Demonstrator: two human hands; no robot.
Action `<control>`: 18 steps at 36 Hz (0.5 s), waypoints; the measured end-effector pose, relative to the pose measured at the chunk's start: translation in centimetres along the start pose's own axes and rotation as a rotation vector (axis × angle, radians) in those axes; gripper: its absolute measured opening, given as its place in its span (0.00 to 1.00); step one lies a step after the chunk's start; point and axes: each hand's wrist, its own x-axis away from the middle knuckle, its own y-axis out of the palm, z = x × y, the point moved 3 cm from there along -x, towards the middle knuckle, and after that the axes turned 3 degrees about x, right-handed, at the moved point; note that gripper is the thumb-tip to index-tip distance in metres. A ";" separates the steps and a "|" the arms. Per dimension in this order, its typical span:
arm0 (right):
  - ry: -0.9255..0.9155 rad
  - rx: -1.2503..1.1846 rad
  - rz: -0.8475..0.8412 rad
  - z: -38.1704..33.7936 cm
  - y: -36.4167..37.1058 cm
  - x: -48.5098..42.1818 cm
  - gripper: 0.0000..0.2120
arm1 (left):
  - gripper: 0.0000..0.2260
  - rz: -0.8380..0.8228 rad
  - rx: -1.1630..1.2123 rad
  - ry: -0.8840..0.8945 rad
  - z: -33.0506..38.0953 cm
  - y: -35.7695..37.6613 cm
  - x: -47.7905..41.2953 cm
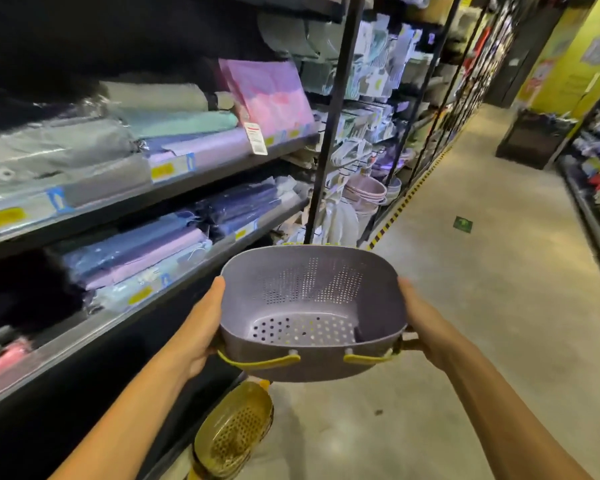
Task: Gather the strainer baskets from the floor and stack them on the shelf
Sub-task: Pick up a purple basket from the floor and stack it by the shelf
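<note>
A purple strainer basket (312, 306) with yellow-green handles is held in the air at waist height, over the aisle floor. My left hand (201, 327) grips its left rim and my right hand (426, 323) grips its right side near a handle. Below it, a yellow strainer basket (232, 434) lies tilted on the floor against the base of the shelf unit. The shelves (174, 271) stand to my left.
The left shelves hold several folded, wrapped fabrics (136, 258) with yellow price tags. Further along are stacked purple buckets (364, 195) and hanging goods. The concrete aisle floor (465, 306) runs ahead, with a black bin (530, 140) and more shelving on the right.
</note>
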 end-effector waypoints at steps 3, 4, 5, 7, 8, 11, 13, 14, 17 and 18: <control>0.008 0.017 -0.074 -0.9 1.7 -3.6 0.33 | 0.20 0.046 0.018 0.007 -0.6 -0.7 -1.8; 0.009 0.028 -0.096 -1.1 2.4 -4.9 0.33 | 0.19 0.069 0.026 0.011 -0.9 -0.9 -2.2; 0.011 0.037 -0.119 -1.2 3.0 -6.1 0.32 | 0.19 0.091 0.029 0.015 -1.4 -1.1 -2.8; 0.006 0.059 -0.174 -1.4 4.4 -8.6 0.29 | 0.20 0.148 0.041 0.001 -2.6 -1.4 -3.6; 0.000 0.074 -0.204 -1.4 5.1 -9.9 0.27 | 0.20 0.181 0.051 -0.011 -3.4 -1.6 -4.2; -0.036 0.106 -0.301 -1.2 7.4 -13.8 0.22 | 0.19 0.345 0.124 -0.084 -6.0 -1.8 -6.2; -0.058 0.128 -0.359 -0.4 9.0 -16.5 0.22 | 0.17 0.470 0.169 -0.167 -7.8 -1.7 -7.2; -0.068 0.144 -0.395 0.1 10.0 -17.9 0.23 | 0.18 0.506 0.197 -0.182 -8.8 -1.7 -7.7; -0.070 0.186 -0.510 2.5 13.3 -22.3 0.24 | 0.20 0.644 0.239 -0.193 -13.1 -1.6 -8.5; -0.069 0.189 -0.530 3.5 14.4 -23.6 0.25 | 0.20 0.688 0.228 -0.188 -14.5 -1.8 -8.5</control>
